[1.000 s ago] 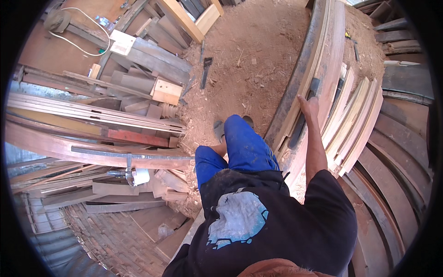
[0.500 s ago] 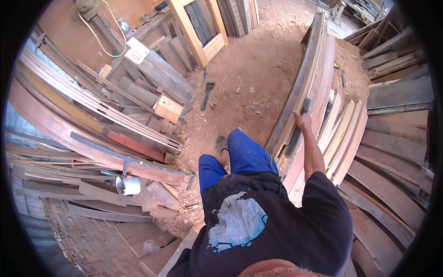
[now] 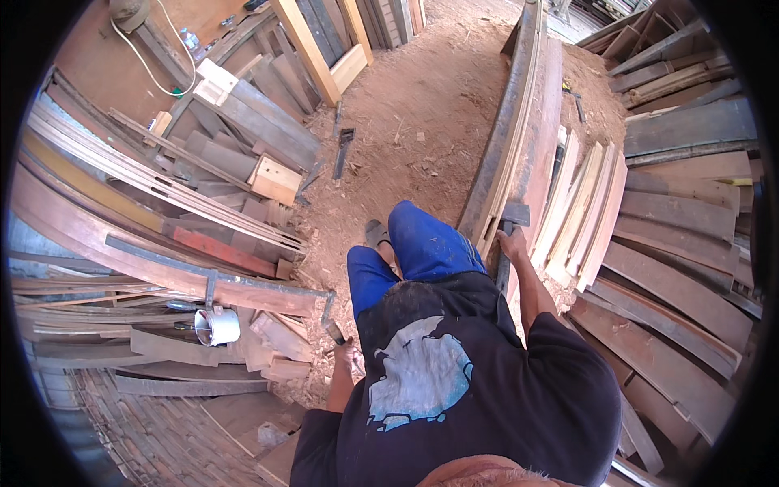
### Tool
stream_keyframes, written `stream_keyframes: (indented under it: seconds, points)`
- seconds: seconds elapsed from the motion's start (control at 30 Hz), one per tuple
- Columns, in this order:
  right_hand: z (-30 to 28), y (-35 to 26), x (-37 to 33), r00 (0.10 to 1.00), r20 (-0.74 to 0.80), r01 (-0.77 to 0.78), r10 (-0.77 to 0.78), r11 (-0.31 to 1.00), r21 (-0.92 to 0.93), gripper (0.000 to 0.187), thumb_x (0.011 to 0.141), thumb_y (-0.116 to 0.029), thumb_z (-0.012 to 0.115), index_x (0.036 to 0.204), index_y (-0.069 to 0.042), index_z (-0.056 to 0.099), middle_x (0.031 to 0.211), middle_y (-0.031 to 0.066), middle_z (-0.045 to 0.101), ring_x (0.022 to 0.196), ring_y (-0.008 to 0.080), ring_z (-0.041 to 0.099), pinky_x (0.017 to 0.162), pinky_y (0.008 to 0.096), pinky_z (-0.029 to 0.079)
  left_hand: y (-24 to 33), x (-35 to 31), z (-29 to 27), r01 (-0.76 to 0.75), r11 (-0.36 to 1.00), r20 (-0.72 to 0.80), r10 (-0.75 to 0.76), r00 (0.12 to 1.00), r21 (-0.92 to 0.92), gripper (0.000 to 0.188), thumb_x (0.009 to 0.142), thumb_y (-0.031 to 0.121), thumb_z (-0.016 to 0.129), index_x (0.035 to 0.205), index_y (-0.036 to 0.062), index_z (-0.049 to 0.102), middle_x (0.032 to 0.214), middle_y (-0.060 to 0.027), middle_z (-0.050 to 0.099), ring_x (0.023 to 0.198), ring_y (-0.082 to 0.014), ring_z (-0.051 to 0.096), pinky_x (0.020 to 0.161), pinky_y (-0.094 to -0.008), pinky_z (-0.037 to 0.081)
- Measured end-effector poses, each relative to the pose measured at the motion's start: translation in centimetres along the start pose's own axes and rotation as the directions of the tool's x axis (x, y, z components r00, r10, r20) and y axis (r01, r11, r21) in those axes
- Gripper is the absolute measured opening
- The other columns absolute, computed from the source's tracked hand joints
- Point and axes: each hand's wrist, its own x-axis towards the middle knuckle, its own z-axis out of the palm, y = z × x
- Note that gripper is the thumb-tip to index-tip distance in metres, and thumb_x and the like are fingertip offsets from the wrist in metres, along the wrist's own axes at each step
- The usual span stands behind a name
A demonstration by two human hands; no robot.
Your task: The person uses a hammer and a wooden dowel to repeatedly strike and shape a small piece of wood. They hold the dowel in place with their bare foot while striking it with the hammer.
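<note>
My right hand [image 3: 513,242] is closed around a dark hammer-like tool [image 3: 516,214], close under its blocky head. The tool's dark handle runs back toward my body beside the long planks [image 3: 531,162]. On the other side, my left hand [image 3: 347,354] is closed on a short tool with a brown end [image 3: 334,332]. Its kind is too small to make out. It points toward the end of a long curved board [image 3: 268,297] with a metal clamp [image 3: 210,288] on it.
A white pot [image 3: 217,326] hangs by the clamp. A dark tool [image 3: 343,152] lies on the shavings-covered floor [image 3: 406,122]. Pale battens [image 3: 580,211] stand at the right, with stacked boards [image 3: 682,276] beyond. A wooden frame [image 3: 312,57] leans at the far left.
My left hand has come into view with the short tool. My right hand has drawn back toward my body with the hammer-like tool. The whole view has shifted slightly.
</note>
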Motion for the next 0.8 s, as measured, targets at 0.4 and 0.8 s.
stream_keyframes:
  seconds: [0.4, 0.8]
  points:
    - [-3.4, -2.3, -4.1, 0.968, 0.238, 0.176, -0.081, 0.893, -0.414, 0.051, 0.090, -0.039, 0.062, 0.114, 0.006, 0.065, 0.115, 0.0306, 0.066, 0.111, 0.0446, 0.064, 0.095, 0.0484, 0.052, -0.4, 3.4, 4.0, -0.303, 0.924, 0.177, 0.266, 0.947, 0.234, 0.022, 0.095, 0.018, 0.067, 0.077, 0.0068, 0.061, 0.055, -0.0053, 0.057, 0.039, -0.0204, 0.054, 0.034, -0.0372, 0.040]
    - [-4.1, -15.4, -17.3, 0.564, 0.487, 0.781, -0.667, 0.622, -0.053, 0.025, 0.086, -0.026, 0.072, 0.103, -0.008, 0.070, 0.112, 0.0173, 0.064, 0.115, 0.0352, 0.057, 0.096, 0.0468, 0.044, -2.8, 2.7, 1.9, -0.276, 0.931, 0.151, 0.245, 0.958, 0.238, 0.017, 0.094, 0.015, 0.067, 0.081, 0.0048, 0.063, 0.061, -0.0066, 0.061, 0.045, -0.0199, 0.058, 0.038, -0.0368, 0.044]
